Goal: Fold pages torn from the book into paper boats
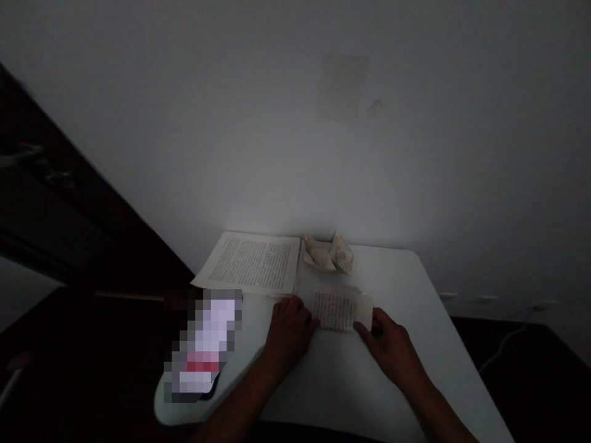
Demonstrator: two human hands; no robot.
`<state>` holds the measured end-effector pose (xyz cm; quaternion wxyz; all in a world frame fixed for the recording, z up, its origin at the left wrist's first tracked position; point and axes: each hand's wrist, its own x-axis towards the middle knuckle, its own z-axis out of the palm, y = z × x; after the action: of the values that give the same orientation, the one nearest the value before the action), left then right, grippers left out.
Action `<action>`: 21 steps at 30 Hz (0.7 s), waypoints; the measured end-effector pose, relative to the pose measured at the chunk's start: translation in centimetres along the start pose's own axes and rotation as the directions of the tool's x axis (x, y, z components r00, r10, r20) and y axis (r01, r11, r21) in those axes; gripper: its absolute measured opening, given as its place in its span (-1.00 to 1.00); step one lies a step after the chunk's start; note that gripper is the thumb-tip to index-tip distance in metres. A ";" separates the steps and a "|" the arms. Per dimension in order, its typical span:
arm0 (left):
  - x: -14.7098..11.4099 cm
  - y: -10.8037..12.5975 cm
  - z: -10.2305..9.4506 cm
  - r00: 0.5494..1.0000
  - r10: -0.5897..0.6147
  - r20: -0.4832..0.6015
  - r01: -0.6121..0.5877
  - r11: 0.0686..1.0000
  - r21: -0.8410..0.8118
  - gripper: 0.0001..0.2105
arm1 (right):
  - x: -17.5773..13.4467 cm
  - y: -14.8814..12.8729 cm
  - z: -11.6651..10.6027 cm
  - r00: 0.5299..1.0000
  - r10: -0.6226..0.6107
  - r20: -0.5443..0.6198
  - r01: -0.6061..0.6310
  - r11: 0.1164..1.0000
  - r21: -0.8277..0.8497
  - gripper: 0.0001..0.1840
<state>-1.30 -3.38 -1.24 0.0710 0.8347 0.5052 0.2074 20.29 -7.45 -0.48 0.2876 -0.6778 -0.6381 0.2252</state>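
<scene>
A small folded sheet of printed paper (335, 309) lies low over the white table between my two hands. My right hand (392, 341) pinches its right end, thumb on top and fingers at the far side. At the left edge of the paper is my left hand (290, 327), its fingers curled and its thumb against the sheet; the exact grip of those fingers is partly hidden. Just beyond the paper stands a folded paper shape (329, 253) with pointed flaps, made of similar printed paper.
A stack of printed pages (253, 261) lies at the table's back left. Nearer, a phone-like device (207, 344), blurred by pixels, sits along the left edge of the white table (443, 369). A wall (277, 154) rises behind, and a dark door (60, 184) stands left.
</scene>
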 end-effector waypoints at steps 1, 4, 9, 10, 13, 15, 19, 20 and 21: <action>0.0 0.0 0.1 1.000 0.002 -0.003 -0.002 1.000 0.002 -0.87 | 0.0 -0.1 0.0 1.000 -0.001 -0.010 0.001 1.000 -0.019 -0.77; -0.1 0.0 0.3 1.000 0.007 -0.024 -0.007 1.000 0.015 -0.86 | 0.1 -0.3 0.1 0.999 -0.003 -0.044 -0.001 0.996 -0.091 -0.75; -0.1 0.1 0.4 0.999 0.009 -0.043 -0.007 0.999 0.045 -0.85 | 0.2 -0.2 0.4 0.998 0.005 -0.070 -0.017 0.985 -0.171 -0.70; -0.1 0.1 0.4 0.999 0.008 -0.042 -0.005 0.999 0.052 -0.85 | 0.1 -0.2 0.5 0.997 0.012 -0.071 -0.025 0.983 -0.183 -0.69; 0.0 0.2 0.5 1.000 0.001 -0.030 0.001 0.997 0.072 -0.86 | 0.0 -0.3 0.5 0.998 0.030 -0.063 -0.042 0.980 -0.196 -0.67; 0.1 0.2 0.5 1.000 0.000 -0.024 0.002 0.997 0.075 -0.85 | 0.0 -0.4 0.5 0.997 0.026 -0.066 -0.038 0.981 -0.188 -0.67; 0.1 0.3 0.6 0.999 -0.003 -0.035 0.006 0.997 0.081 -0.82 | -0.3 -0.5 0.6 0.996 0.015 -0.091 -0.034 0.977 -0.213 -0.60; 0.1 0.3 0.6 0.999 -0.005 -0.036 0.008 0.997 0.083 -0.81 | -0.4 -0.6 0.6 0.995 0.013 -0.097 -0.035 0.973 -0.230 -0.58; 0.1 0.3 0.6 0.999 -0.006 -0.036 0.009 0.996 0.085 -0.81 | -0.5 -0.6 0.7 0.994 0.006 -0.110 -0.034 0.968 -0.250 -0.56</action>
<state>-0.77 -3.40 -1.61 0.0270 0.8313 0.5177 0.2003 19.36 -7.83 -0.63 0.2312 -0.7264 -0.6381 0.1084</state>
